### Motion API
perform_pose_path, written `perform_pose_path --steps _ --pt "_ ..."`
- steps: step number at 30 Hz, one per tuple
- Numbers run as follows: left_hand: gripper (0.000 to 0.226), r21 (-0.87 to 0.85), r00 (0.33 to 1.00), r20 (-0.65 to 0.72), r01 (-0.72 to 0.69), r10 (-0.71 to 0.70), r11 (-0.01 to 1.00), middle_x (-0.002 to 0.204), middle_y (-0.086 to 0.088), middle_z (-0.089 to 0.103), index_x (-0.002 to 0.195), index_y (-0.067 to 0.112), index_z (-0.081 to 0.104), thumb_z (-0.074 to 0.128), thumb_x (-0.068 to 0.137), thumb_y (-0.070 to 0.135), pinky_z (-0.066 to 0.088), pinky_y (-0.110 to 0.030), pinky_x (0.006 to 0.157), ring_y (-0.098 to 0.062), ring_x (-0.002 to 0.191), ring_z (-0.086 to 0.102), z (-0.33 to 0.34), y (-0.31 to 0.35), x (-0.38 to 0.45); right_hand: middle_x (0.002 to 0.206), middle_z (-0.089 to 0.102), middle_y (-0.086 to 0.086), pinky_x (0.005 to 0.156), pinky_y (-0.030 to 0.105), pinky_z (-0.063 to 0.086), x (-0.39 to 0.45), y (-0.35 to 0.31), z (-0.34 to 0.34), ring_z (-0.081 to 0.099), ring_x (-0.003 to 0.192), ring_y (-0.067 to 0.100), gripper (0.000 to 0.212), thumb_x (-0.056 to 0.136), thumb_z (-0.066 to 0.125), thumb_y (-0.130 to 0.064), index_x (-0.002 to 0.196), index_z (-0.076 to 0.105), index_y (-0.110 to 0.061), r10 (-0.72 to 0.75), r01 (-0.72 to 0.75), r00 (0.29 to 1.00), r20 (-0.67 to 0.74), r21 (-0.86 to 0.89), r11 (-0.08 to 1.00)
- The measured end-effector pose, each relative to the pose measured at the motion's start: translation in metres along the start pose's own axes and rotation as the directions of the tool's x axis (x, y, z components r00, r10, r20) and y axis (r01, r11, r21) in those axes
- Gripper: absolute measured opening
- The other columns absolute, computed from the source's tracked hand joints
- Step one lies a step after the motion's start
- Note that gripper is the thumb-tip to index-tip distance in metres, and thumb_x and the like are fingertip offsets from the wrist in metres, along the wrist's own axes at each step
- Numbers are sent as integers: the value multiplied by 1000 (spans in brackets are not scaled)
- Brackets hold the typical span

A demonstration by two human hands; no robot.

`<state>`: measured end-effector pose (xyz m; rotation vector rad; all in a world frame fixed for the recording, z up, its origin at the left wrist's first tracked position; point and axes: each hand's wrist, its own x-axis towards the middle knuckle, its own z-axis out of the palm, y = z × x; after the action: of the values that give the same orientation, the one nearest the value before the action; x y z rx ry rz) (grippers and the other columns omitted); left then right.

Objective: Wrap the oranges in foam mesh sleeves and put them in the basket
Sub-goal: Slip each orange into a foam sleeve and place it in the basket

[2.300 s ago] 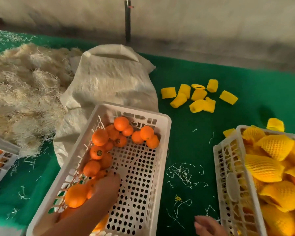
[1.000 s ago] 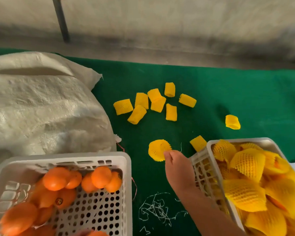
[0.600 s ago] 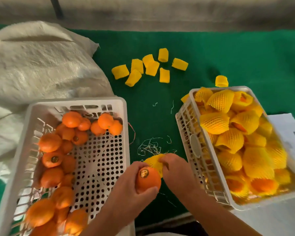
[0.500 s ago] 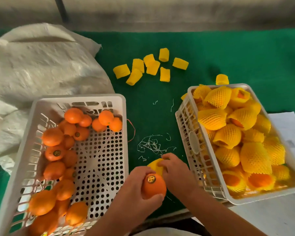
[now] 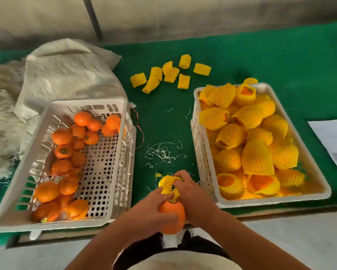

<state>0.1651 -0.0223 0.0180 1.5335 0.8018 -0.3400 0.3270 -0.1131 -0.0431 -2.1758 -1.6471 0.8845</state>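
An orange (image 5: 172, 215) sat at the lower centre of the frame, held between both hands just at the near edge of the table (image 5: 280, 55). The left hand (image 5: 150, 209) came in from the lower left and its fingers (image 5: 163, 193) curled over the fruit's left side and top, clasping it, with the thumb across the near face. The right hand (image 5: 191, 193) came in from the lower right, palm turned down and leftward, its fingers pinching a yellow foam mesh sleeve (image 5: 168, 184) that was bunched at the top of the orange, touching the fruit around its stem end; most of the orange's skin below was bare. Both forearms ran up from the bottom edge and met at the fruit.

To the right of the hands stood a white plastic basket (image 5: 202, 152) filled with oranges already in yellow mesh. To the left stood a second white crate (image 5: 123, 152) holding unwrapped oranges (image 5: 66, 152) gathered along its left side and far end. In the upper centre of the frame, loose sleeves (image 5: 171, 74) lay in a small cluster on the green table cover. A white woven sack (image 5: 66, 75) lay at the upper left, with pale straw-like fibres (image 5: 0, 123) beside it at the left edge. Thin white threads (image 5: 161, 152) lay on the cloth between the two crates, and a white sheet of paper (image 5: 333, 141) showed at the right edge.
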Motion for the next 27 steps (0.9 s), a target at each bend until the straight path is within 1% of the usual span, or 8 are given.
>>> perform_pose_path --steps 3,6,10,13,16,19,23,27 --pt "51 -71 997 2 76 -76 995 135 33 45 106 78 57 72 62 59 60 -35 93 -8 114 61 15 7 0 145 30 -7 71 7 33 -9 9 -2 56 91 6 60 72 93 -29 120 57 -23 -61 62 997 -38 34 997" --pt "39 -172 992 -13 124 -128 977 117 17 56 92 74 64 70 66 45 62 -26 70 -15 100 64 22 21 -2 142 29 -9 76 18 47 -18 11 -4 58 89 9 62 72 93 -32 123 57 -24 -107 114 990 -88 76 991" --pt "48 -275 984 -99 117 -150 954 122 7 51 112 57 57 68 70 37 62 -29 67 -26 103 63 25 25 -2 140 28 -6 76 20 48 -18 12 -8 66 96 17 61 77 89 -28 127 54 -29 -71 86 983 -167 86 993" --pt "52 -496 955 -227 53 -189 867 137 -16 48 134 27 58 74 85 25 65 -40 69 -44 114 61 22 25 -2 141 28 -6 84 22 54 -15 12 -10 60 103 15 69 82 84 -22 140 49 -35 19 10 972 -234 122 992" --pt "58 -645 905 -379 -110 -192 756 125 -21 60 124 15 62 83 74 37 62 -41 73 -42 108 68 16 25 -3 126 28 -9 78 15 52 -13 6 -4 56 92 12 78 84 77 -14 143 38 -47 42 -7 974 -223 156 988" --pt "61 -578 850 -504 -198 -155 792 114 -14 69 114 19 70 88 67 52 62 -37 71 -32 101 73 10 18 -1 115 28 -12 61 12 46 -10 -7 8 58 81 10 75 85 77 -14 134 32 -50 15 26 981 -194 206 978" --pt "72 -345 849 -525 -144 -64 927 116 -1 67 121 30 66 83 60 65 64 -33 68 -19 102 70 6 12 1 121 26 -19 66 4 43 -2 -14 8 54 86 4 78 86 83 -29 139 29 -46 15 41 975 -223 243 969" --pt "77 -267 904 -426 -90 -34 960 124 -2 59 138 28 56 81 67 45 65 -37 72 -22 103 69 1 9 4 138 21 -17 83 5 37 0 -10 -7 47 103 7 83 86 83 -39 147 25 -41 6 43 975 -223 213 976"
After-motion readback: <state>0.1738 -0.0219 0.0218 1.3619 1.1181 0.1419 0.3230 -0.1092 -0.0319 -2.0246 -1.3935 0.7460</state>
